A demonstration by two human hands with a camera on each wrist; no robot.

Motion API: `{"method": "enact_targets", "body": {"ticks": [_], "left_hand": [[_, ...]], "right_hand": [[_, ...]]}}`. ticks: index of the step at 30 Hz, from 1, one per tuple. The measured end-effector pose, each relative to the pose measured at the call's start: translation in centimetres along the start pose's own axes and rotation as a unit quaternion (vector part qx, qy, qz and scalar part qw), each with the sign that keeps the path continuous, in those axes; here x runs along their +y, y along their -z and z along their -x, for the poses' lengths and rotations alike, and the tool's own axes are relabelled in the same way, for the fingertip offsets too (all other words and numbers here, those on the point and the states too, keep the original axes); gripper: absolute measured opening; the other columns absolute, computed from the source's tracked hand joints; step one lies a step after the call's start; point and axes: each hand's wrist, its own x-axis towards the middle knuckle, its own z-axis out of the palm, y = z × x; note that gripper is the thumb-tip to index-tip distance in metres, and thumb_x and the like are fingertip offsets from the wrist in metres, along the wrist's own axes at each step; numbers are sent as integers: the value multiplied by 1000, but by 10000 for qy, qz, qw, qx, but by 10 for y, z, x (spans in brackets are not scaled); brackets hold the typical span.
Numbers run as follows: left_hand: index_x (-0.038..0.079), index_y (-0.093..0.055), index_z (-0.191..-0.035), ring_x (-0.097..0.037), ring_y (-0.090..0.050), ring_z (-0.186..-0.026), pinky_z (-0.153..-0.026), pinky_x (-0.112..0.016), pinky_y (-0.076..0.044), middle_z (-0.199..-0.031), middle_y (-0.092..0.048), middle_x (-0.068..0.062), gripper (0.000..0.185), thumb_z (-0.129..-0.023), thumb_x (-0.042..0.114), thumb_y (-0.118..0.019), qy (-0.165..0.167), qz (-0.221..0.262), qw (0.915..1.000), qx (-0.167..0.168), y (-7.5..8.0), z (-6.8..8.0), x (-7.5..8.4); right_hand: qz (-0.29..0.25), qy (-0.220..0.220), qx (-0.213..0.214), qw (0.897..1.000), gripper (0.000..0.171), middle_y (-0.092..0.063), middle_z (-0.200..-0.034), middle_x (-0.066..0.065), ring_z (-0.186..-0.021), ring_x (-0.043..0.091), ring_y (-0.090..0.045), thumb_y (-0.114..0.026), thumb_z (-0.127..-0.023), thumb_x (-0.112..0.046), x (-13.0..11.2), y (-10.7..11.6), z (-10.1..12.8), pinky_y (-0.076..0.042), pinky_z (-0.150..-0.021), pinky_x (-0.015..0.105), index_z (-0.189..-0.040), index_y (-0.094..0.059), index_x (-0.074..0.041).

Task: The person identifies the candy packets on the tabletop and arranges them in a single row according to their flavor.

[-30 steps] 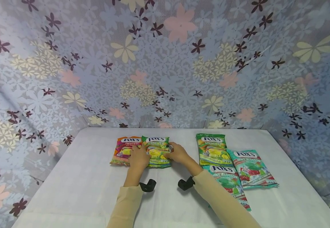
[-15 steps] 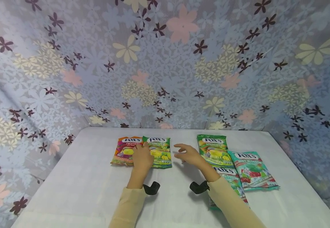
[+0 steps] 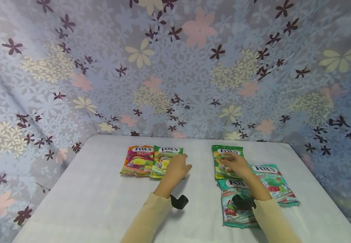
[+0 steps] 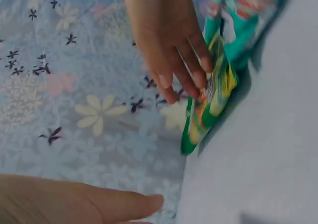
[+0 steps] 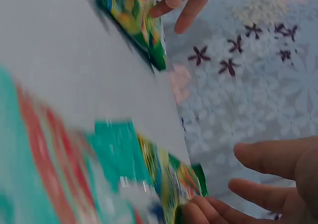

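Note:
Five's-worth of detail aside, several Fox's candy bags lie flat on a white table. My left hand (image 3: 176,167) is over the right edge of a green Spring Tea candy bag (image 3: 160,165), its thumb apart from the fingers. This bag overlaps a purple and orange Fruits candy bag (image 3: 137,162) on its left. My right hand (image 3: 237,166) is above a second Spring Tea candy bag (image 3: 219,172), fingers spread and fingertips right at its surface. In the right wrist view that bag (image 5: 166,177) shows beside the fingers. In the left wrist view, my left thumb (image 4: 119,204) points inward.
Below the right Spring Tea bag lies a teal Mint Blossom candy bag (image 3: 231,216), partly under the right forearm. Another Mint Blossom bag (image 3: 280,185) lies to its right. A floral curtain (image 3: 175,84) rises behind the white table (image 3: 81,189).
My right hand has left the left Spring Tea bag and moved right, over the other Spring Tea bag. My left hand has shifted right, off the Fruits bag.

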Motion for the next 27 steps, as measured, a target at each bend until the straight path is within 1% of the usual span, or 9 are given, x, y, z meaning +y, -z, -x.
{"method": "enact_targets", "body": {"ticks": [4,7,9,14,17,20,23,25,27], "left_hand": [[-3,-61,-124,-31,-61,-107,-84,-41,-51,-119,-64,-16,41,-90,19,-68,-163,146,9995,-215,-16,-12,8],[-5,-62,-122,-32,-61,-106,-86,-40,-50,-116,-65,-17,40,-90,19,-68,-260,240,9990,-272,-30,-19,12],[-6,-62,-120,-32,-61,-106,-87,-40,-50,-115,-65,-18,39,-90,18,-68,-310,418,9980,-354,-39,-24,15],[-5,-63,-120,-30,-60,-109,-89,-36,-49,-115,-66,-15,38,-90,18,-66,-263,652,9951,-698,-57,-34,23],[-6,-64,-118,-30,-61,-108,-89,-35,-49,-114,-66,-14,37,-89,18,-67,-282,693,9947,-704,-63,-38,30],[-6,-63,-120,-30,-60,-110,-90,-34,-48,-117,-65,-16,39,-89,18,-66,-325,827,9935,-708,-67,-42,36],[-6,-60,-125,-30,-58,-113,-91,-34,-48,-122,-63,-17,43,-90,18,-65,-297,1023,9915,-751,-70,-45,41],[-6,-59,-127,-29,-58,-114,-91,-33,-48,-124,-61,-17,44,-90,19,-65,-231,1135,9903,-772,-72,-47,45],[-5,-59,-127,-29,-58,-114,-90,-33,-48,-124,-61,-16,44,-90,18,-65,-140,1228,9895,-754,-74,-49,48]], "right_hand": [[445,-190,321,9983,57,-45,-129,37,-96,40,-63,-56,-100,-23,6,15,6,-53,-77,45,-143,-35,9],[575,-363,415,9968,60,-44,-130,38,-94,39,-63,-55,-100,-24,10,21,8,-54,-76,44,-144,-32,9],[655,-426,478,9958,60,-44,-130,39,-91,39,-64,-54,-100,-24,13,24,8,-54,-74,44,-144,-31,10],[953,-573,670,9915,58,-43,-130,40,-92,41,-63,-53,-100,-24,23,28,6,-53,-74,47,-142,-33,11],[1066,-657,678,9898,58,-43,-131,40,-91,40,-63,-52,-101,-25,27,30,4,-52,-75,49,-142,-33,11],[1164,-699,673,9884,59,-45,-129,40,-81,34,-66,-52,-100,-26,29,33,0,-52,-71,49,-141,-33,12],[1206,-781,637,9876,62,-46,-127,40,-73,29,-66,-53,-99,-27,29,37,-3,-51,-72,51,-141,-31,14],[1220,-866,567,9871,64,-44,-127,42,-72,30,-67,-53,-99,-26,30,39,-6,-50,-77,54,-140,-29,17],[1242,-1015,469,9859,66,-40,-130,43,-79,34,-67,-53,-99,-25,31,42,-9,-47,-84,56,-140,-26,19]]}}
